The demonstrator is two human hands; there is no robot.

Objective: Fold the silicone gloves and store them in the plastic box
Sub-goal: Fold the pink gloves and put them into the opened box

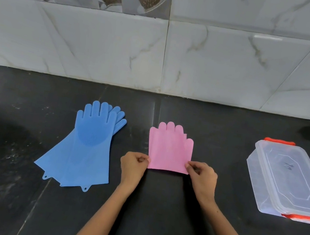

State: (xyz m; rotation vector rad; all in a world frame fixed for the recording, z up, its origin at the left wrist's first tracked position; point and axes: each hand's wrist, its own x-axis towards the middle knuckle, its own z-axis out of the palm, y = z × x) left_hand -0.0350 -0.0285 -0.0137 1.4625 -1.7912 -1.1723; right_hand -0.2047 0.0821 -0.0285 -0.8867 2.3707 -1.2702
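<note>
Two hands, the left hand and the right hand, pinch the near corners of the pink gloves mid-counter, fingers pointing at the wall, with the shut plastic box nearer the right hand.

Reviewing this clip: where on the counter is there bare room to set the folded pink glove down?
Bare counter lies between the pink glove and the plastic box, and behind both toward the tiled wall. A narrower strip separates the blue gloves from the left hand. It is crowded around the right hand, which pinches the pink glove's edge.
</note>
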